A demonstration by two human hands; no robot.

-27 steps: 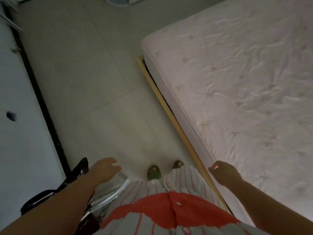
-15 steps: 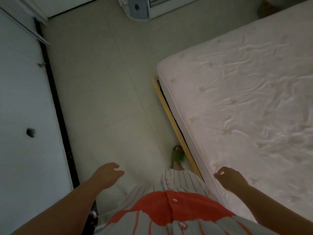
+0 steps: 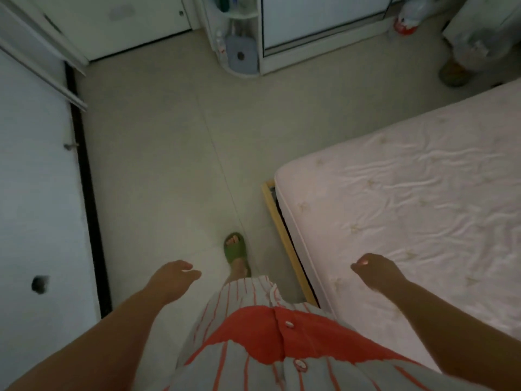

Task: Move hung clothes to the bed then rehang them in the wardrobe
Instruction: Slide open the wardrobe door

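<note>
Both my left hand (image 3: 173,280) and right hand (image 3: 376,270) hang loosely curled and empty; no clothes lie on the bare bed (image 3: 408,221), so moving them from the wardrobe (image 3: 33,193) seems unstarted.

The room is dim and evenly lit, with no hard shadows or glare. The whole view is soft and slightly blurred, grainy in the dark corners, with wide-angle bending toward the edges.

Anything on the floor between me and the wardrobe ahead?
Nothing visible. The floor ahead lies bare up to the wardrobe. Both hands, left and right, hold nothing; the bed is to the right.
</note>
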